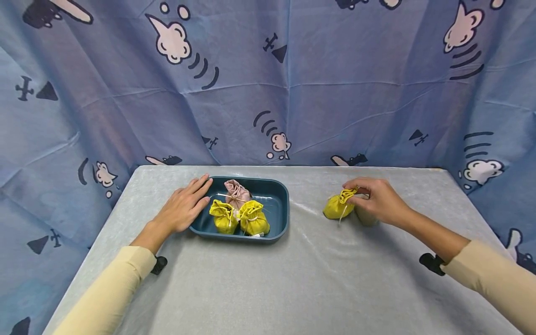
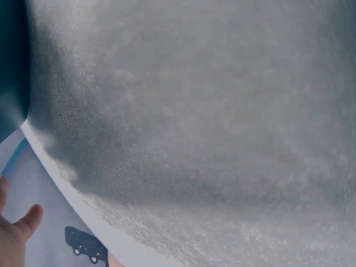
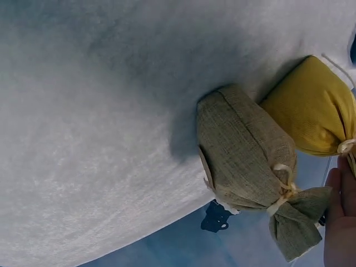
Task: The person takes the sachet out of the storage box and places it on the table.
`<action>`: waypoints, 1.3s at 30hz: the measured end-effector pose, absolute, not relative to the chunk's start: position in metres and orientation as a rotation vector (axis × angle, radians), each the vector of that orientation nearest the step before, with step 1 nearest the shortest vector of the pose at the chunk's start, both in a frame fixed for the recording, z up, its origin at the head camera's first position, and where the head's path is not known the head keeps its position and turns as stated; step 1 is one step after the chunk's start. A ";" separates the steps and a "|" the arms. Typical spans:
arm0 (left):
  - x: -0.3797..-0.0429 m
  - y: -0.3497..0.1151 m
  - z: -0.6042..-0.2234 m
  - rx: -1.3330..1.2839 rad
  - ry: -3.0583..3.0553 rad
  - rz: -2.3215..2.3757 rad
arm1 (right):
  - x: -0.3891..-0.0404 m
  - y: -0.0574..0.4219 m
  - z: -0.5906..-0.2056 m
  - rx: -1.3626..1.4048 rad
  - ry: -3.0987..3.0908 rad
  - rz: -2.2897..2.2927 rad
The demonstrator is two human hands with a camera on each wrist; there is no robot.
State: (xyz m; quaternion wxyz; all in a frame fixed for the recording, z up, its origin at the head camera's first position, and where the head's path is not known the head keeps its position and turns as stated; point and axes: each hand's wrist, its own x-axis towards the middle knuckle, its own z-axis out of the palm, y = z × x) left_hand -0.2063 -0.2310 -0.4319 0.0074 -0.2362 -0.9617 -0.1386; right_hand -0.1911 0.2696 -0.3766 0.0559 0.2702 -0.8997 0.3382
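My right hand (image 1: 383, 200) pinches the gathered neck of a yellow drawstring pouch (image 1: 336, 208) at the right of the table. Right beside that pouch is a grey-brown cloth pouch (image 3: 245, 144), tied with a pale cord; in the head view my right hand partly hides it. My left hand (image 1: 184, 204) rests on the left rim of a dark teal tray (image 1: 276, 209), fingers straight. Inside the tray stand a pink pouch (image 1: 237, 193) and, in front of it, a yellow pouch (image 1: 225, 222) and another yellow pouch (image 1: 256, 224).
A grey cloth-covered table (image 1: 268, 284) spreads under everything. Behind it hangs a blue patterned curtain (image 1: 343, 116), which also runs down both sides. Dark bands (image 1: 159, 265) sit at the wrists, below the cream sleeves (image 1: 113, 288).
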 end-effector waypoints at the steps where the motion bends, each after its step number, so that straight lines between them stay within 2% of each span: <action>1: -0.206 -0.231 -0.432 -0.739 -3.007 -0.435 | -0.191 0.270 -0.377 0.814 -2.733 1.023; 21: -0.206 -0.231 -0.433 -0.745 -2.993 -0.418 | -0.196 0.254 -0.359 0.869 -2.862 0.913; 29: -0.207 -0.231 -0.433 -0.745 -2.983 -0.424 | -0.200 0.230 -0.346 0.902 -2.846 0.970; 39: -0.207 -0.231 -0.433 -0.747 -2.986 -0.423 | -0.198 0.189 -0.353 0.978 -2.820 1.162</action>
